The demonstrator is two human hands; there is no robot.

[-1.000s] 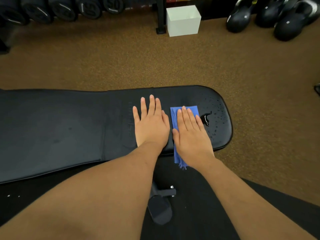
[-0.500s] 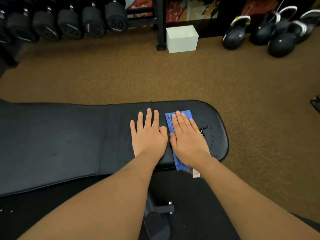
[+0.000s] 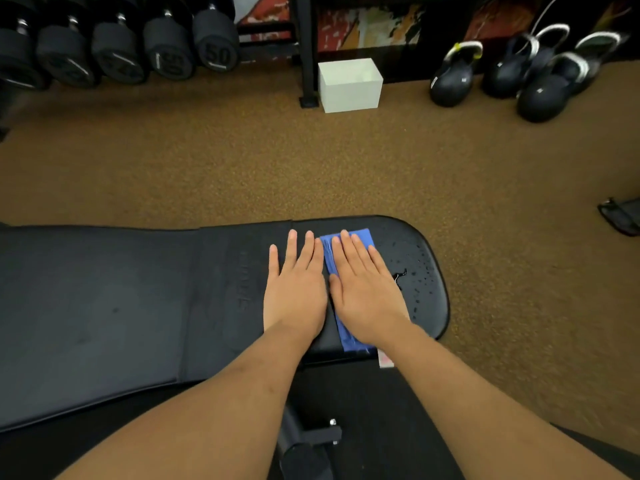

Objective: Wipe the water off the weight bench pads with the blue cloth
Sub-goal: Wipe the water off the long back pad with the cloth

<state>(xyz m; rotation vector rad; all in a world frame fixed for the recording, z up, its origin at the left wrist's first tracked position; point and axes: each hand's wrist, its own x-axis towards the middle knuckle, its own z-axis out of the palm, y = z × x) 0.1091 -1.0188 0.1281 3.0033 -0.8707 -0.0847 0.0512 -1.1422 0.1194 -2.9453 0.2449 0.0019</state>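
The black weight bench pad (image 3: 138, 306) runs across the view, its rounded end at the right. A folded blue cloth (image 3: 362, 237) lies on that end. My right hand (image 3: 367, 292) presses flat on the cloth with straight fingers and covers most of it. My left hand (image 3: 294, 289) rests flat on the bare pad just left of the cloth, touching my right hand. Water drops and a small puddle (image 3: 401, 277) sit on the pad right of the cloth, out to the rounded edge.
Brown carpet floor (image 3: 311, 168) lies beyond the bench. A white box (image 3: 349, 86) stands beside a black rack post (image 3: 306, 50). Dumbbells (image 3: 169, 50) line the rack at the far left, kettlebells (image 3: 540, 81) at the far right. The bench frame (image 3: 304, 441) shows between my forearms.
The camera has tilted up, so the bench sits lower in view. Both hands stay flat side by side on the pad; the cloth has shifted only slightly under my right hand.
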